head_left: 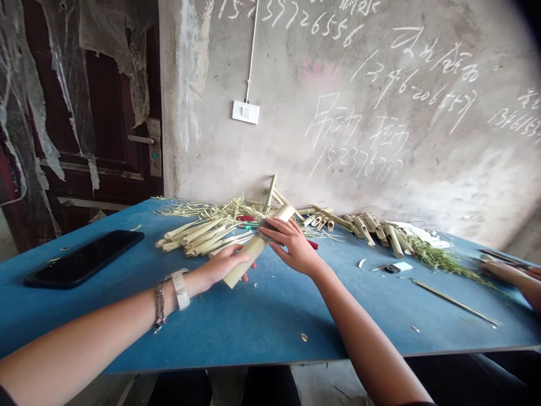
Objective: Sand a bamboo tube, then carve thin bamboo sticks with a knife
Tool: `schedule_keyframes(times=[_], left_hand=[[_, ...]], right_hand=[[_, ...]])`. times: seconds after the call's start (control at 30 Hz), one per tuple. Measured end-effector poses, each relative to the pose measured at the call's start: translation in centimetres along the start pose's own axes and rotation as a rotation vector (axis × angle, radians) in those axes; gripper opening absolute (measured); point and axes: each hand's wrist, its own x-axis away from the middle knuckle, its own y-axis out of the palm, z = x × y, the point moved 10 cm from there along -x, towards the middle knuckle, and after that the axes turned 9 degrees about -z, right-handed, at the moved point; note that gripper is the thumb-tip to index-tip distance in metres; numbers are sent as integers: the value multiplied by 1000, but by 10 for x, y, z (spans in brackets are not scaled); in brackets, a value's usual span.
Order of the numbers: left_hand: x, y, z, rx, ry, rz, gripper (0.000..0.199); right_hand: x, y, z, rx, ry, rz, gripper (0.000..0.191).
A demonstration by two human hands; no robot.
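A pale split bamboo piece [247,262] slants up and away over the table. My left hand [226,264] is closed around its near end, thumb on top and fingertips showing beneath. My right hand [291,242] lies across the upper part of the bamboo, fingers curled over it. Under those fingers a grey sheet like sandpaper [265,228] is pressed on the bamboo; most of it is hidden. Just left of the bamboo lies a pile of pale bamboo strips [194,237].
A black phone [84,258] lies at the left of the blue table [169,321]. Bamboo shavings [203,208] and cut bamboo tubes [372,228] line the wall. A thin stick [456,301] lies right, near another person's hand [513,276].
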Motion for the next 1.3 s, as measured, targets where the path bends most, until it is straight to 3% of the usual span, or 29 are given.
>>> schedule_keyframes(times=[0.17,0.37,0.53,0.77,1.0,1.3], left_hand=[[-1,0,-1,-7,9,-13,36],[-2,-1,-2,15,24,-17,35],[0,0,-1,-14,19,-18,38],[-1,0,-3,-7,12,-23,34],[-1,1,-2,-12,4,-20,42],[-25,-11,-28,41,-13,21,36]], right_hand=[[3,-6,18,38,142,73,40],[-1,2,-6,6,1,-5,39],[3,-8,18,13,141,87,41],[-1,-1,-12,-64,-39,34,39],[3,-9,25,-50,189,163,45],[-3,-3,4,-155,173,120,48]])
